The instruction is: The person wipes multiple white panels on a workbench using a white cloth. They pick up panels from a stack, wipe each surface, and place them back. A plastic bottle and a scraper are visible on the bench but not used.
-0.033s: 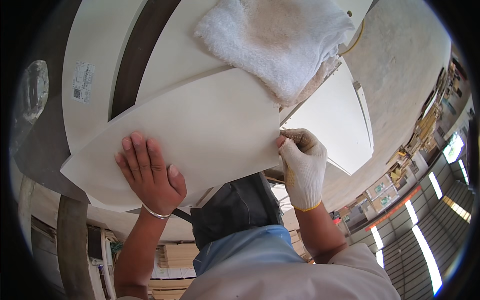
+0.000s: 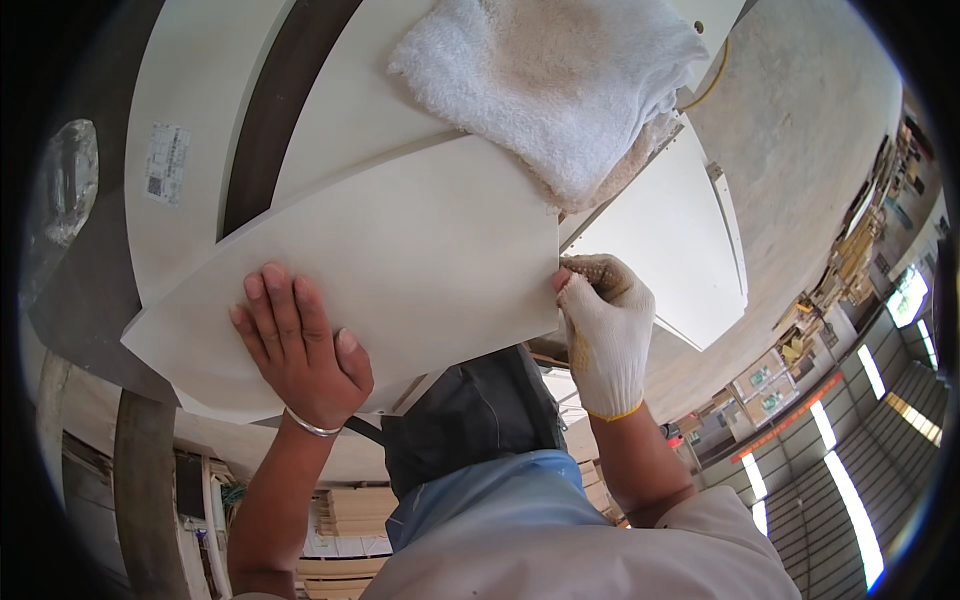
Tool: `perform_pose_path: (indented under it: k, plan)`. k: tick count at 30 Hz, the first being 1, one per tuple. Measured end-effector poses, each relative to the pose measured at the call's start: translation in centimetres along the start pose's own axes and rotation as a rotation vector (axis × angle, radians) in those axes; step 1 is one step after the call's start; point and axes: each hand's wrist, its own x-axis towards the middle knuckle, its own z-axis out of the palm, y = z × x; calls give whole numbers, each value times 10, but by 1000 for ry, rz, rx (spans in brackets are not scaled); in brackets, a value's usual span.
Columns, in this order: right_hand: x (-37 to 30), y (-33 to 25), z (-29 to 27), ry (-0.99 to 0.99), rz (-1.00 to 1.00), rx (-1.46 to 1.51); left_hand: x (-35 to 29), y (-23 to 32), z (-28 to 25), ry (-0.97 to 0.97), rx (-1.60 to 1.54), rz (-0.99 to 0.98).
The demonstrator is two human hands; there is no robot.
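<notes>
Bare and flat, my left hand point(image 2: 305, 345) rests on a white panel point(image 2: 430, 240), fingers stretched out and slightly apart. A silvery bracelet circles that wrist. On my right hand point(image 2: 608, 325) is a whitish knit glove with a yellow cuff edge; the thumb tip pokes out bare. Its thumb and fingers are pinched together against the panel's right edge. Whatever they may hold is hidden or too small to make out. A folded white towel point(image 2: 560, 80) lies beyond the panel, against its far right corner.
Larger white boards point(image 2: 190, 90) lie underneath and beyond, one bearing a paper label point(image 2: 166, 164). Another white panel point(image 2: 670, 240) is at the right, past my gloved hand. Clear plastic wrap point(image 2: 70, 185) sits at the far left. Stacked boards point(image 2: 350, 515) stand below on the floor.
</notes>
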Motion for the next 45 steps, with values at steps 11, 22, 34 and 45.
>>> perform_pose_path:
  k: [11,22,34,45]
  plan:
    - [1,1,1,0,4,-42,4,-1,-1,-2,22,28]
    - [5,3,0,-31,-6,-18,7,0,-3,7,34,37]
    - [14,3,3,-43,-218,-67,8,-2,1,24,38,53]
    - [-8,54,-17,-11,-106,-8,11,-5,0,41,29,78]
